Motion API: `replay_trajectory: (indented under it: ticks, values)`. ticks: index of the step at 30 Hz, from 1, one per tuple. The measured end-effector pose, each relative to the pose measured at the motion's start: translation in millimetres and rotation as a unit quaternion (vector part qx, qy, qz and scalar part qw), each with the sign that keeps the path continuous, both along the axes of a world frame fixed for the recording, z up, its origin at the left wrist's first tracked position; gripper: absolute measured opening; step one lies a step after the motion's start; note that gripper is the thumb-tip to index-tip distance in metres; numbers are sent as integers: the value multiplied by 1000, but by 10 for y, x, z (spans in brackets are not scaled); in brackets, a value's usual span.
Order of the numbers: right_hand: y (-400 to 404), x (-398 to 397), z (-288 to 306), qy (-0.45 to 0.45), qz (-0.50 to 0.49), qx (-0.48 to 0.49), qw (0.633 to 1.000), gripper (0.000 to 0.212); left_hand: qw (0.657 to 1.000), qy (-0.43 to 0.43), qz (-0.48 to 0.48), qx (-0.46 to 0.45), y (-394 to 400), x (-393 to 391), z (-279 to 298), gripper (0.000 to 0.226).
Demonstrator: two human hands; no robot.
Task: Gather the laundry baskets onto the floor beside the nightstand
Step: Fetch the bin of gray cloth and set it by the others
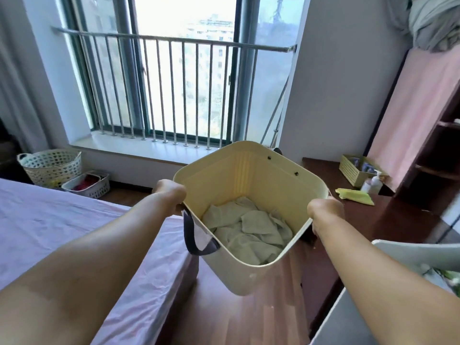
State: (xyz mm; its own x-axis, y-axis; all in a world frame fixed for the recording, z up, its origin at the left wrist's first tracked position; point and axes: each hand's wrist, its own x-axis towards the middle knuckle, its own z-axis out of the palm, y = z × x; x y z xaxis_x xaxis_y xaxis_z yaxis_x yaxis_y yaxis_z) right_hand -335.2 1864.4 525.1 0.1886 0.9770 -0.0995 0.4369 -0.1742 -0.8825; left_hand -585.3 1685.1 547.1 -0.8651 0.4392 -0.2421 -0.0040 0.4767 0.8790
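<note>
Both hands, left [171,191] and right [324,210], grip the cream basket [239,272] above the wooden floor [236,319]; green cloth [249,232] lies inside. A bed [49,215] lies left; two woven baskets [52,165] sit below the window [179,78].

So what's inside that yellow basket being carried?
Crumpled pale green cloth lies at the bottom of the basket. Whatever sits beneath the cloth is covered.

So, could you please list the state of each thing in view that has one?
Yellow basket: lifted off the floor, tilted, held by both hands.
Green cloth: crumpled inside it.
Left hand: gripping its rim.
Right hand: gripping its rim.
Round woven basket: upright on the floor.
Small white basket: on the floor, filled.
</note>
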Motion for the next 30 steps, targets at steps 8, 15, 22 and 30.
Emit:
replay_trajectory:
  ticks: [8,15,22,30]
  values:
    - [2360,-925,-276,-12,60,-32,998,45,996,-2,84,-39,2168,-701,-302,35]
    - [3491,-1690,-169,-26,111,-29,993,47,990,-22,134,-24,3090,-1352,-334,40]
    - [4168,-2626,-260,-40,159,-51,985,45,983,-19,177,-47,3615,-2121,-370,40]
    - [4926,-4250,-386,-32,200,-59,978,42,974,-3,215,-64,4330,-3577,-587,31]
